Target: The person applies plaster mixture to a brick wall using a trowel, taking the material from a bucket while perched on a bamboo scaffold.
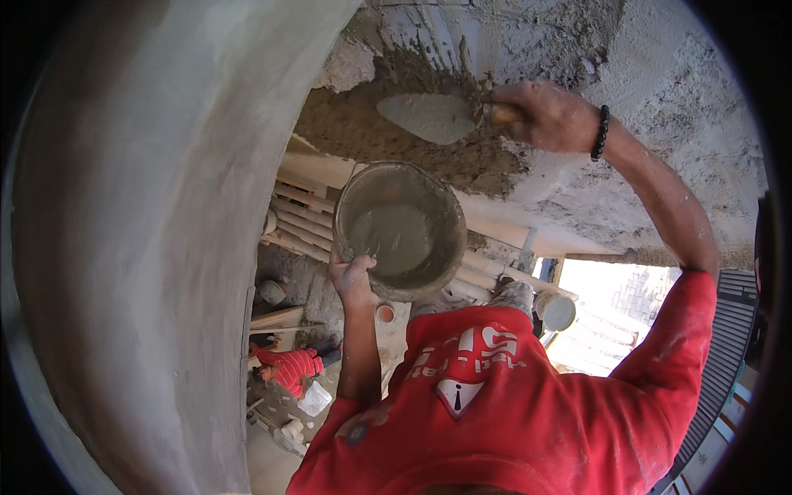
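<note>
My left hand (pixel 353 280) grips the rim of a round, mortar-smeared bucket (pixel 453 219), its thumb over the edge. Grey wet mortar (pixel 389 238) lies in the bottom of the bucket. Above it, my right hand (pixel 551 115) is closed round the wooden handle of a trowel (pixel 431 118). The trowel's pointed blade is coated with grey mortar and lies over a dark, wet mortar patch (pixel 340 124) on the rough wall. Whether the blade presses on the patch, I cannot tell.
A smooth curved plastered surface (pixel 140 247) fills the left side. Pale poles (pixel 304 216) run below the bucket, with another bucket (pixel 558 313) near them. Far below, a person in red (pixel 289 369) is beside a white bag (pixel 314 399). Dark ribbed sheeting (pixel 726 338) stands at right.
</note>
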Action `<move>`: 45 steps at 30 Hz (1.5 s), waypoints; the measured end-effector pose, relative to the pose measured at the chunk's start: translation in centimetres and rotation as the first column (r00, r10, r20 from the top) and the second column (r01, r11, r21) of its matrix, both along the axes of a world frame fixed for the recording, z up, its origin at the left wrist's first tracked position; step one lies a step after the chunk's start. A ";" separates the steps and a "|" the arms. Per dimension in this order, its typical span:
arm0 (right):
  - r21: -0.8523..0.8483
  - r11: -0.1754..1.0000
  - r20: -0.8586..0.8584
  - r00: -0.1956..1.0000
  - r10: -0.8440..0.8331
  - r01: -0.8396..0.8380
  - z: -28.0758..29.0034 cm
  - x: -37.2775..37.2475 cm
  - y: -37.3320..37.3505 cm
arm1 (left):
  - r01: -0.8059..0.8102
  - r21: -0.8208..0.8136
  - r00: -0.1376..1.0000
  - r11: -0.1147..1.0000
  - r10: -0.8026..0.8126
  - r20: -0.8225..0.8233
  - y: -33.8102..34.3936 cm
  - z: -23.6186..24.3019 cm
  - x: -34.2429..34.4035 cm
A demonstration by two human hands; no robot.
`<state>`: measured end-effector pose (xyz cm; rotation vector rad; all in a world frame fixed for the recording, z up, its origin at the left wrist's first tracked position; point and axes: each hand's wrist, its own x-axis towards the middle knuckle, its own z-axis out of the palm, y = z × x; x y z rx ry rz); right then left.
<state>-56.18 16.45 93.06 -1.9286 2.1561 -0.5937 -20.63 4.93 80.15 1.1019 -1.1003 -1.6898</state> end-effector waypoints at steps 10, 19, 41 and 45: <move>0.206 0.977 -0.630 0.758 0.169 -0.047 -7.4 7.9 1.1 | 0.255 -0.129 0.967 0.958 -0.253 0.035 1.8 5.1 -7.1; 0.372 0.928 0.004 1.000 0.030 -0.029 -10.6 5.2 4.3 | 0.317 -0.201 0.943 0.927 -0.331 -0.039 3.0 6.2 -9.4; 0.234 0.951 0.321 0.940 0.119 -0.200 4.1 3.7 4.7 | 0.040 -0.009 0.987 0.999 -0.041 -0.156 1.6 3.2 -3.0; 0.175 0.977 0.129 0.981 -0.143 0.120 1.3 -1.5 2.7 | 0.007 -0.034 0.999 0.999 -0.008 -0.045 1.7 2.2 -3.3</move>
